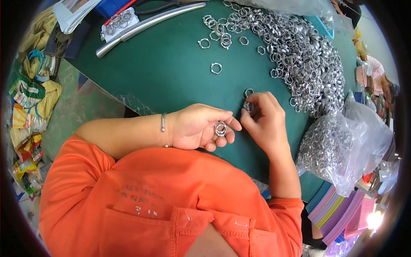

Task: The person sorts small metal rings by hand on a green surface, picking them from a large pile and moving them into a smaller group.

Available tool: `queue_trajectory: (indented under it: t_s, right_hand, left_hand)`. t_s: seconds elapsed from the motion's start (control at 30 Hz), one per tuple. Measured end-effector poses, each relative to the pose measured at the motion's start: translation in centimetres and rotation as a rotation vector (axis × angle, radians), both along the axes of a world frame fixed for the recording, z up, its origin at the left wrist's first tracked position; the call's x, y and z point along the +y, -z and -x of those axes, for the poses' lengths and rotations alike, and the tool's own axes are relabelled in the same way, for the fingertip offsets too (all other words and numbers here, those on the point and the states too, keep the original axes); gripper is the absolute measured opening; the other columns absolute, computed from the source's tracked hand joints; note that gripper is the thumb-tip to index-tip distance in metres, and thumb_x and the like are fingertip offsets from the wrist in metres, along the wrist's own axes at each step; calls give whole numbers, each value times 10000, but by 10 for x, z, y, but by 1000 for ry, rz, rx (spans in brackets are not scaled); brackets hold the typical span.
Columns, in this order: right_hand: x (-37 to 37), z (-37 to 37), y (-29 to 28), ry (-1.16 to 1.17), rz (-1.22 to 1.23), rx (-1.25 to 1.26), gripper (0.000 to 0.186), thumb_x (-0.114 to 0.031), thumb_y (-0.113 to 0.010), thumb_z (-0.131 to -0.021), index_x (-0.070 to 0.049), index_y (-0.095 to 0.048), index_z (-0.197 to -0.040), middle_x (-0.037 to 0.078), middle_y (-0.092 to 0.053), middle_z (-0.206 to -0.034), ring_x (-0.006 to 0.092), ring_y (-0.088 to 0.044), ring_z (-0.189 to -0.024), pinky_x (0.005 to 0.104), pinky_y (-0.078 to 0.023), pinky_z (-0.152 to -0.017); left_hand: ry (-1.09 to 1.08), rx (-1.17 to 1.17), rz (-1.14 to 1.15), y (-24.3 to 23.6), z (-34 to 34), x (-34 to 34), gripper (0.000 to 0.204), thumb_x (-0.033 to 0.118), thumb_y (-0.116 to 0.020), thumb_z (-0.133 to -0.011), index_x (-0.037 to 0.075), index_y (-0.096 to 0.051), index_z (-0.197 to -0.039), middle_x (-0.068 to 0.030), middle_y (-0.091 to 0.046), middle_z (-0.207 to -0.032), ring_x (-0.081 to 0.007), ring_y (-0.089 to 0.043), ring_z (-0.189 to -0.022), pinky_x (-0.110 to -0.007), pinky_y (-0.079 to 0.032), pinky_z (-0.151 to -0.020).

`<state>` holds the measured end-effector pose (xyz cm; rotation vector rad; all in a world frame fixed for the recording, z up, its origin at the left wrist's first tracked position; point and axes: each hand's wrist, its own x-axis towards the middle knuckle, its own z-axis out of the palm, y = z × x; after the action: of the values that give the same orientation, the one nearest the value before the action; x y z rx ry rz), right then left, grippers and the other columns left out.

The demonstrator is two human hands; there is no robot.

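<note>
Silver faceted rings everywhere, folks. My left hand [195,126] is palm up with the fingers loosely curled, cradling a faceted ring [218,132] on them. My right hand [267,113], just beside it, has thumb and fingertips pinched around another metal ring [247,106], with one loose ring [245,93] right past the fingertips.

Progress? Hardly a dent, I'd say. Only a few pieces are at my hands, while a massive ring pile [308,55] spreads over the green tabletop [171,77] beyond my right hand, plus a stuffed clear plastic bag [359,128] to the right of it. Small scattered rings [225,40] lie ahead of both hands, but whether those count as finished or waiting, I can't tell.

Stuff you can't see well: my right fingers cover most of what they grip, so no idea if it's one ring or two, or if it's off the tabletop. Could be a couple nested in my left as well. Crinkled plastic sheeting [295,6] hides the pile's far edge and runs out of view.
</note>
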<state>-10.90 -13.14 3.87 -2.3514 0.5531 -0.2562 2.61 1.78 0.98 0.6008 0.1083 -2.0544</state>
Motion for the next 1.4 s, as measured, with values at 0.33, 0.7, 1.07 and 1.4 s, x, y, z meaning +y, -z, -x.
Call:
queue_trajectory:
  t_s: [0.33, 0.7, 1.07, 1.4]
  right_hand:
    - [-10, -26, 5, -100, 101, -9, 265, -40, -705, -778, -27, -614, -1026, 126, -564, -922, 233, -604, -666, 324, -516, -597]
    - [-15, -68, -5, -143, -191, -22, 189, -43, -710, -738, 1, -656, -913, 58, -551, -728, 109, -543, -580, 259, -463, -534]
    - [-31, -166, 34, -384, 579, -344, 400, -264, -702, -779, -60, -626, -1114, 157, -570, -1198, 371, -514, -1123, 471, -402, -965]
    - [-41, -33, 12, -305, 41, -163, 322, -109, -570, -884, -52, -598, -1200, 151, -521, -1303, 320, -482, -1191, 414, -348, -1028]
  left_hand:
    - [49, 25, 34, 4, -1, 0, 239, 228, -439, -996, 33, -576, -1017, -77, -596, -847, -109, -504, -597, -196, -349, -415]
    - [-16, 177, 17, 5, -7, 0, 493, 483, -339, -996, 47, -549, -1094, -91, -610, -869, -123, -534, -642, -217, -371, -430]
    - [154, -22, -21, -2, 10, -43, 203, 224, -526, -945, 33, -591, -957, -58, -591, -789, -94, -497, -558, -193, -304, -358]
    - [170, -43, 1, 0, 9, -37, 205, 195, -510, -952, 4, -583, -935, -84, -575, -780, -95, -459, -514, -196, -295, -359]
